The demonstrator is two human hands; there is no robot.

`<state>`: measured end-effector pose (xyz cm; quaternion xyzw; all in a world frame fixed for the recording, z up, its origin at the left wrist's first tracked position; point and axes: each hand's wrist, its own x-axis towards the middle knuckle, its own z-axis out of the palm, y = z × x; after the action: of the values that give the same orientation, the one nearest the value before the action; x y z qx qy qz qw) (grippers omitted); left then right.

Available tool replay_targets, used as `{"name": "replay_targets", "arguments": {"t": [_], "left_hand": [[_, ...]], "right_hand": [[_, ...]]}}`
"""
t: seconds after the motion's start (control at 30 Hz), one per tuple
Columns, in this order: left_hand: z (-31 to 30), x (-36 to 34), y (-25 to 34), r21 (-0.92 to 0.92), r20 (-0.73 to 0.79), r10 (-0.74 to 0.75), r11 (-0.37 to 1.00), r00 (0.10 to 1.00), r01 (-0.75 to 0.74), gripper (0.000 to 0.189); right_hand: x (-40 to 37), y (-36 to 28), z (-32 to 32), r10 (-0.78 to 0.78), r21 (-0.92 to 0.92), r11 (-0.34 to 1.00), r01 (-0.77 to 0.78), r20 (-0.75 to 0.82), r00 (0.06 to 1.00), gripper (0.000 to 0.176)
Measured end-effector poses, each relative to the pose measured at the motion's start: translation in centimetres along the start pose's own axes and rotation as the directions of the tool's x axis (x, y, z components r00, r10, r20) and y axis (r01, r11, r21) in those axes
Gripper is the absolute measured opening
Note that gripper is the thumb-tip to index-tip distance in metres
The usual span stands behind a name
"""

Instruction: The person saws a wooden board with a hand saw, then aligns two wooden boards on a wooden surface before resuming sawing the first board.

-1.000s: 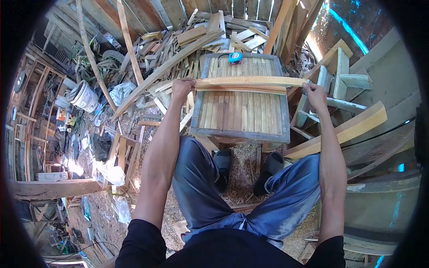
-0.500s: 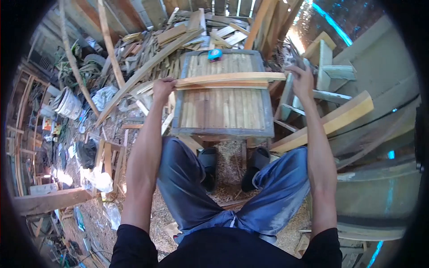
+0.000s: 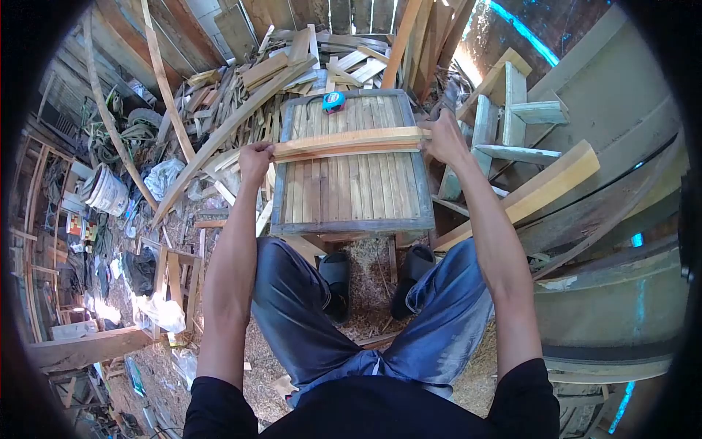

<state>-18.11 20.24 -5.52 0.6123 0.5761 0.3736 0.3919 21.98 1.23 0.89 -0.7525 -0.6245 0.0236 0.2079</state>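
Observation:
Two thin wooden strips (image 3: 351, 141) lie side by side across a low slatted wooden table (image 3: 351, 194), one against the other. My left hand (image 3: 256, 161) is closed on their left ends, just past the table's left edge. At the opposite side, my right hand (image 3: 446, 139) pinches the right ends with thumb and fingers. A dark, narrow tool-like thing (image 3: 448, 99) sticks up from the right hand; its kind I cannot tell. Beyond the strips, a blue tape measure (image 3: 333, 102) rests near the table's far edge.
A heap of wood offcuts (image 3: 270, 80) is piled behind the table. To the right stand a pale wooden frame (image 3: 515, 110) and a thick beam (image 3: 541, 186). A white bucket (image 3: 108, 190) and clutter fill the left side. My feet are below the table's near edge.
My right hand has moved left and closed on the strips' right ends, where it was raised beside them. The strips now have their right ends nearly even. The view has shifted slightly.

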Motion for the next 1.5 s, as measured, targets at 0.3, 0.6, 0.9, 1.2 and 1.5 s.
{"name": "replay_targets", "arguments": {"t": [0.3,0.6,0.9,1.2,1.5], "left_hand": [[0.3,-0.8,1.3,-0.067,0.012,-0.129,0.989,0.992,0.130,0.018],[-0.3,0.0,0.1,-0.124,0.035,-0.153,0.980,0.988,0.156,0.017],[-0.6,-0.4,1.0,-0.114,0.005,-0.143,0.983,0.990,0.143,0.019],[-0.2,-0.7,1.4,-0.230,0.036,-0.138,0.963,0.990,0.143,0.017],[-0.5,-1.4,2.4,-0.151,0.072,-0.176,0.971,0.982,0.185,0.022]], "right_hand": [[0.4,-1.2,-0.7,0.049,-0.177,0.984,-0.016,0.185,0.982,0.053],[0.3,-0.5,-0.4,-0.090,-0.131,0.987,0.097,0.061,0.994,0.039],[0.1,-0.8,-1.0,-0.121,-0.118,0.986,0.122,0.020,0.992,0.033],[-0.4,-0.2,-1.0,-0.101,-0.139,0.985,0.105,0.039,0.994,0.036],[-0.6,-0.9,-1.3,-0.064,-0.116,0.991,0.071,0.066,0.996,0.037]]}}
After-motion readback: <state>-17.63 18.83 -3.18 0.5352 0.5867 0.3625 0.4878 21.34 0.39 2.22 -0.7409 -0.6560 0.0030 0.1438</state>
